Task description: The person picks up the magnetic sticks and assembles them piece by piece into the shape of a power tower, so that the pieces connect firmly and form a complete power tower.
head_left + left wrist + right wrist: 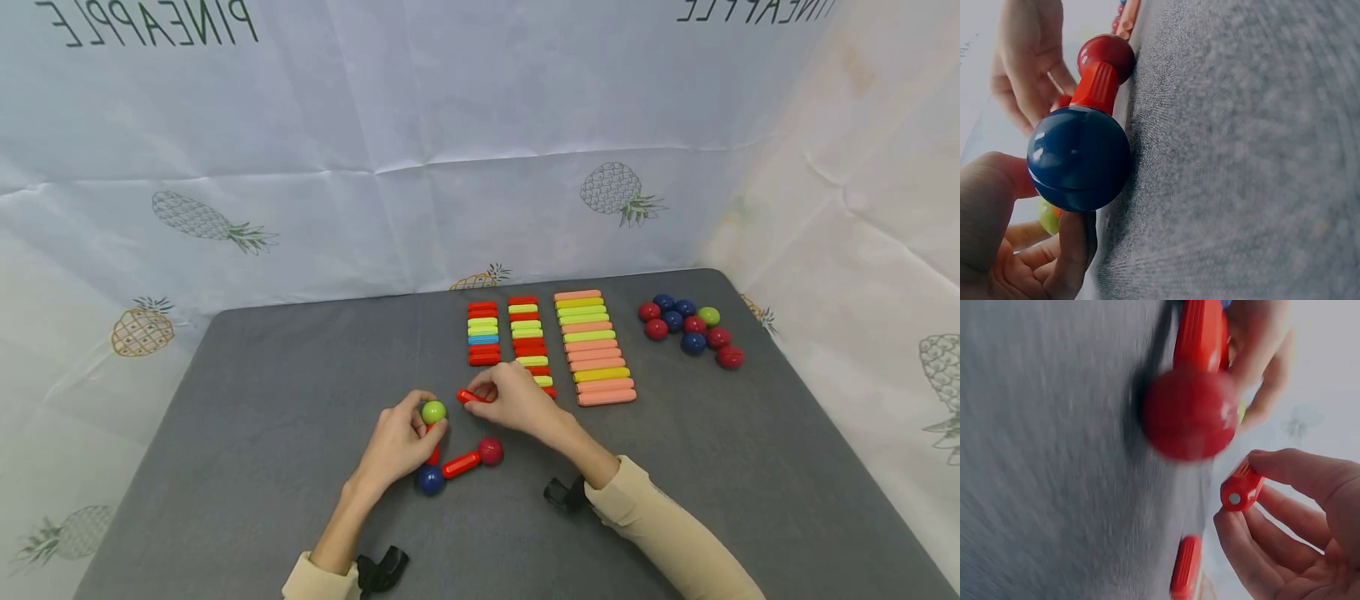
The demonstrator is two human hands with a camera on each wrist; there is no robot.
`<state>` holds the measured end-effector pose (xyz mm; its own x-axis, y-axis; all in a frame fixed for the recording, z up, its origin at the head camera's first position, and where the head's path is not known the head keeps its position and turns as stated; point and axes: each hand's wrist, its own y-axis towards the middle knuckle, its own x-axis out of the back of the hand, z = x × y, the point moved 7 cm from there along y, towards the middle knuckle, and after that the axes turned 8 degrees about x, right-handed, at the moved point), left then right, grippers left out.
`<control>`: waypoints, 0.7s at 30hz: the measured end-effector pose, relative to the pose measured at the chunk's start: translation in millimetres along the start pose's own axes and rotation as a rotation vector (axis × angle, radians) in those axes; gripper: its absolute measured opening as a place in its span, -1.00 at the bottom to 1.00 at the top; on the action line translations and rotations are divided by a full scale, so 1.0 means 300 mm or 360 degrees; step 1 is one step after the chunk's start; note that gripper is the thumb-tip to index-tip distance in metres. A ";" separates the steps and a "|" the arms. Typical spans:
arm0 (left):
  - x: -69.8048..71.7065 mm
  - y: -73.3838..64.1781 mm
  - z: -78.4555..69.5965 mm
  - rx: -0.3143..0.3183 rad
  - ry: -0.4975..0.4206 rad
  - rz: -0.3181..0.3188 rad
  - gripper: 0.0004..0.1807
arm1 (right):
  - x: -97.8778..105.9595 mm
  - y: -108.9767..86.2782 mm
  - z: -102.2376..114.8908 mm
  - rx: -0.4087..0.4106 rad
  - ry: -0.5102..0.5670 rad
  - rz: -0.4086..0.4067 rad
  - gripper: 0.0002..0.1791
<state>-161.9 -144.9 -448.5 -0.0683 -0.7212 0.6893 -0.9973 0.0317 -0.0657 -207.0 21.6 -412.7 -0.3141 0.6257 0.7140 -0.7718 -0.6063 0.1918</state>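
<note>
My left hand [401, 437] curls around a green ball [433, 412], thumb and index finger at its sides. From that ball a red rod [432, 450] runs down to a dark blue ball [431, 480], which looms large in the left wrist view. A second red rod [461, 464] links the blue ball to a dark red ball [491, 451], forming a V on the table. Just up and right, my right hand [517, 400] pinches a loose red rod [1242, 487] between thumb and fingertips; its silver round end shows in the right wrist view.
Beyond the hands lie a short column of red, yellow and blue rods [483, 340], a column of red and yellow rods [527, 325], and longer peach, yellow and green rods [592, 350]. Several loose balls [693, 342] cluster at the right. A pineapple-print cloth [375, 225] hangs behind the grey table [300, 375].
</note>
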 end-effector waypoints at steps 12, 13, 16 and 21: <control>0.003 -0.001 0.000 -0.0028 -0.0052 0.0017 -0.62 | -0.060 -0.064 0.046 0.0016 0.0143 0.0060 -0.83; 0.002 -0.001 0.000 -0.0028 -0.0050 0.0019 -0.61 | -0.064 -0.066 0.043 0.0013 0.0148 0.0062 -0.83; 0.002 -0.002 -0.002 -0.0040 -0.0045 0.0018 -0.60 | -0.072 -0.067 0.038 0.0019 0.0161 0.0061 -0.83; -0.001 -0.004 -0.006 -0.0107 -0.0072 0.0069 -0.55 | -0.079 -0.065 0.032 0.0018 0.0178 0.0059 -0.84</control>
<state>-160.8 -143.4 -447.1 -0.1117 -0.7486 0.6535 -0.9930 0.1088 -0.0451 -179.2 14.0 -427.0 -0.4025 0.6532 0.6413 -0.7526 -0.6350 0.1745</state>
